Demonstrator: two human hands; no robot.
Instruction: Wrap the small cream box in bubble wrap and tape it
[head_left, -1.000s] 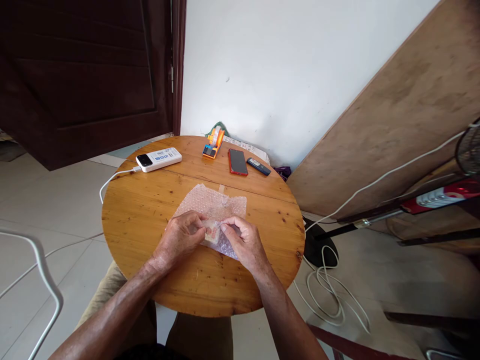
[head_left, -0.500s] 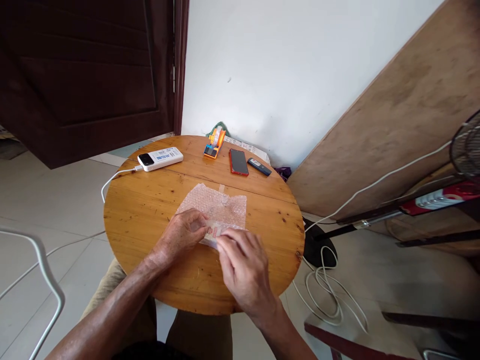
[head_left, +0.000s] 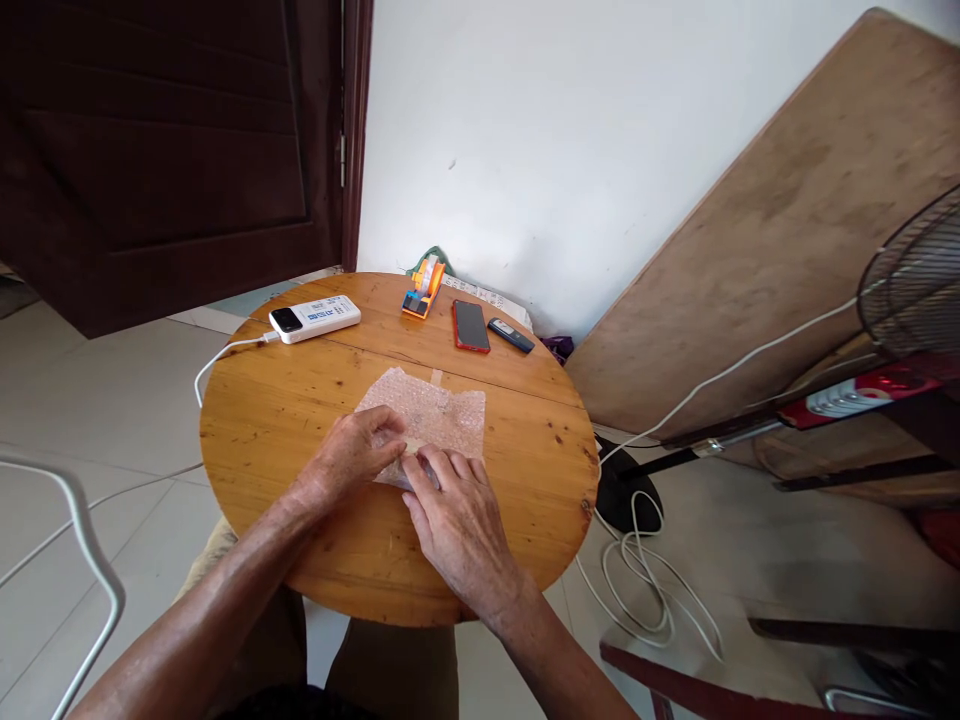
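Observation:
A sheet of clear bubble wrap (head_left: pixel 450 413) lies on the round wooden table (head_left: pixel 517 520), its near edge folded over. At its far edge a short pale strip of tape (head_left: pixel 436 377) sticks out onto the wood. My left hand (head_left: pixel 352 450) is at the left of the fold, thumb and fingers curled together on the wrap. On the right part of the fold rests my right hand (head_left: pixel 457 520), fingers bent over it and the thumb at the near side. Whatever lies inside the fold is mostly hidden by my hands.
Towards the back of the table are a white power bank (head_left: pixel 315 318) with a cable, an orange tape dispenser (head_left: pixel 424 287), a red-edged phone (head_left: pixel 471 326) and a small dark device (head_left: pixel 511 335). A fan (head_left: pixel 911 280) stands right, with a coiled white cable (head_left: pixel 645 570) on the floor.
My right hand has shifted left and flattened over the fold, nearer to my left hand. The printed red marks seen between the hands before are now covered. The view has turned slightly right.

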